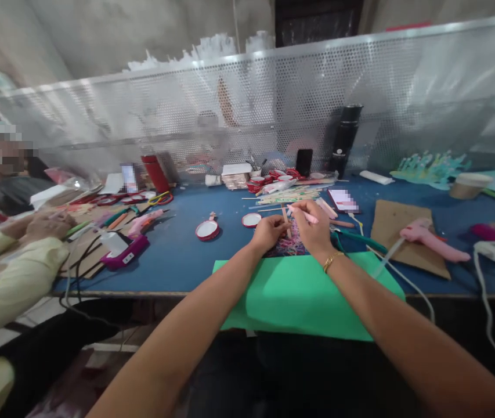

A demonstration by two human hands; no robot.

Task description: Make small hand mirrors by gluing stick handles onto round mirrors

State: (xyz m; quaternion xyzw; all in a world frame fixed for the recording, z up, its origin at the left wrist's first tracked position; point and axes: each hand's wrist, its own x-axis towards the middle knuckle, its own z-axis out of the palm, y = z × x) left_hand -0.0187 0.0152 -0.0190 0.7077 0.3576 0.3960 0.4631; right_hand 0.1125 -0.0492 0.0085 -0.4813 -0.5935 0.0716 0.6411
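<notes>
Pink pen-like tool (309,216) is gripped in the closed fingers of the right hand (318,231), right of frame centre, its tip close to a thin wooden stick (284,212). Stick is pinched in the curled fingers of the left hand (268,233), just left of the tool; whether stick and tip are touching cannot be told. A purple-pink patterned piece (289,248) is seen right below both hands, partly covered by them. Gold bracelet (332,261) is worn on the right wrist. Green sheet (303,296) is spread under the forearms, lower centre, draped over the near edge of the blue table (177,238). Two red-rimmed round lids, one nearer (207,230) and one farther (251,220), are placed left of the hands, apart from each other. Lit phone (343,200) is laid flat to the upper right of the hands; a pink glue gun (436,241) is rested on brown cardboard (389,217) at right. Black bottle (346,139) and dark phone (304,162) are stood upright at the back, before a perforated metal panel (247,104). At left, a co-worker's hands (51,223) are held over cluttered cardboard, near a purple tool (126,253); what is held there cannot be told.
</notes>
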